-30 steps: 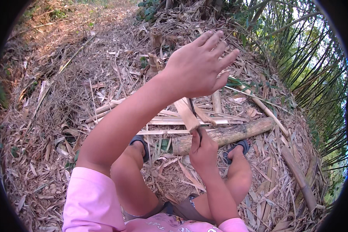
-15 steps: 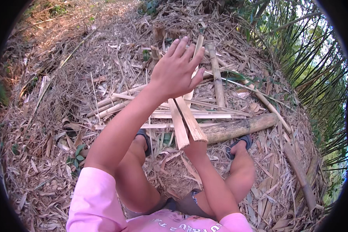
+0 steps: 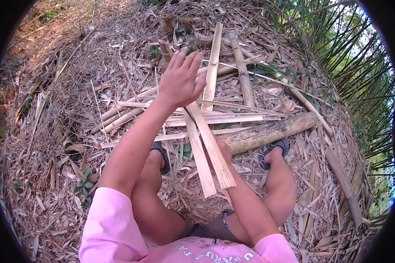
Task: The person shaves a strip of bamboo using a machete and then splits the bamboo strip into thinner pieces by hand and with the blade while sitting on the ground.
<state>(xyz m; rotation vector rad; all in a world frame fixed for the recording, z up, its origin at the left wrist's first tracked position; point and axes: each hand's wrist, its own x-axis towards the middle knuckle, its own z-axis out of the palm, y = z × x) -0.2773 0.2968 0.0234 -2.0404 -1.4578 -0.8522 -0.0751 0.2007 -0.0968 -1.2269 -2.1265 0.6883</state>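
Since a second ago the raised left hand (image 3: 180,81) has drawn in from the far right toward the middle of the scene, and the split bamboo strips (image 3: 206,144) in the right hand (image 3: 224,151) have tipped up from lying low by the log to standing steeply toward the camera.

Head view: a person in a pink shirt (image 3: 114,228) squats on ground thick with dry bamboo leaves (image 3: 52,131). The left hand is lifted with fingers spread wide and holds nothing; the top of the strips lies just under its wrist, though whether they touch cannot be told. The right hand is mostly hidden behind the two pale flat strips and seems wrapped around them near their middle; their cut near ends fan slightly apart above the knees. Both feet wear dark sandals (image 3: 162,153). A thick round bamboo log (image 3: 267,131) lies crosswise just beyond the feet, running to the right. Farther off, more split slats (image 3: 215,57) and thin poles lie scattered, with cut stumps (image 3: 166,22) at the far edge. Green bamboo stalks (image 3: 351,57) rise on the right.
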